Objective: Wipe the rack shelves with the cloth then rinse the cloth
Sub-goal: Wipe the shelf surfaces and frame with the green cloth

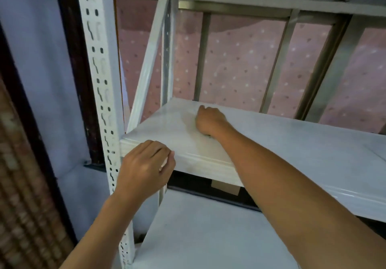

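Soft dim daylight through the pink curtain point(240, 64), slight overall blur, wide-angle bending at edges, faint shadows

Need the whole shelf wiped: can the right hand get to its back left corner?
Probably yes. The right hand lies on the shelf just short of that corner, with bare shelf between; the brace runs along the side, not across the way.

I take this for a storage corner in a home. A white slotted-steel rack point(102, 93) with a painted shelf point(292, 143) stands against a metal-barred window point(278, 66) hung with a pink dotted curtain point(240, 60), beside a pale plastered wall point(41, 49).
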